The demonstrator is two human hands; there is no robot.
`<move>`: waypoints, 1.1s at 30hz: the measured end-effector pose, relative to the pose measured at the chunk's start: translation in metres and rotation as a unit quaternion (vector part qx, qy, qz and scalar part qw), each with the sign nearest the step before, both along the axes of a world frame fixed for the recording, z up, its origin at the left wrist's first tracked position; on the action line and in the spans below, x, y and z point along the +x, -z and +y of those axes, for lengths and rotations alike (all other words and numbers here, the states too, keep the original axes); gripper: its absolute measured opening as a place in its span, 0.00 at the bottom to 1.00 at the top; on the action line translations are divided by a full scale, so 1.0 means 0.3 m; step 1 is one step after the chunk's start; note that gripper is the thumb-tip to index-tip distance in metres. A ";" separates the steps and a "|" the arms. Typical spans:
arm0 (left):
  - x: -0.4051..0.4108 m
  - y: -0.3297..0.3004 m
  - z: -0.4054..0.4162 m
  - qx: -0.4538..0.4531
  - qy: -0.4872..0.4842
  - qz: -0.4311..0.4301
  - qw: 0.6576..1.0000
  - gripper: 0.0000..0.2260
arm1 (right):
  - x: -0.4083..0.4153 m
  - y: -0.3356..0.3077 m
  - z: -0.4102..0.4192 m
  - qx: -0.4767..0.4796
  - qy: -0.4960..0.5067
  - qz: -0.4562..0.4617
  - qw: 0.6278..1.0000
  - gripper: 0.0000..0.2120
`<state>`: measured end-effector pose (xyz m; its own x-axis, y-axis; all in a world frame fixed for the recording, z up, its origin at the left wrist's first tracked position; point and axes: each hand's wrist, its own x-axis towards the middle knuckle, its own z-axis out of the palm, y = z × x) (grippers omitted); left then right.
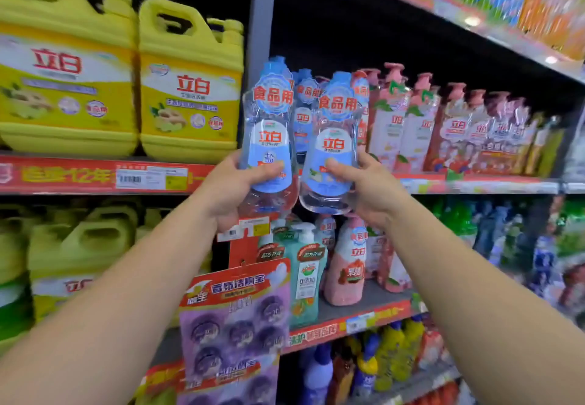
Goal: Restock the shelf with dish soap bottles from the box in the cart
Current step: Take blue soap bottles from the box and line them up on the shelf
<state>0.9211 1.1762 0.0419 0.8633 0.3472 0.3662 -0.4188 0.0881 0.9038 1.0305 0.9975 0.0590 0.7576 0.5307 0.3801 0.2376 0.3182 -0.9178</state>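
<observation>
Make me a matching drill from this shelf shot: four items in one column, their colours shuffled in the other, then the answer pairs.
Items
1. Big jugs with handles, upper left shelf
2. Bottle in the left hand
3. Pump bottles right of the held ones
4. Hanging pack of round fresheners, low centre

Colours
A. Pink caps
B. Purple
C. Yellow
D. Clear with blue label and cap

Pairs: 1-C, 2-D, 3-A, 4-B

The left hand and right hand each grip one clear blue bottle; the right one matches D too.
</observation>
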 end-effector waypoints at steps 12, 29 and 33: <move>0.161 -0.089 -0.007 0.026 -0.092 -0.036 0.995 0.23 | 0.339 -0.195 0.111 -0.033 0.116 -0.123 0.985 0.25; 0.209 -0.067 -0.120 0.014 -0.226 -0.004 0.974 0.29 | 0.478 -0.187 0.230 -0.221 0.121 -0.300 0.920 0.36; 0.200 -0.058 -0.115 0.025 -0.222 0.016 0.975 0.32 | 0.447 -0.156 0.212 -0.172 0.158 -0.334 0.913 0.35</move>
<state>0.9813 1.1417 0.0594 0.6427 0.6720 0.3679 -0.3780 -0.1395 0.9152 1.1646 1.0612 0.1057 0.5536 0.5002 0.6658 0.8111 -0.1428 -0.5672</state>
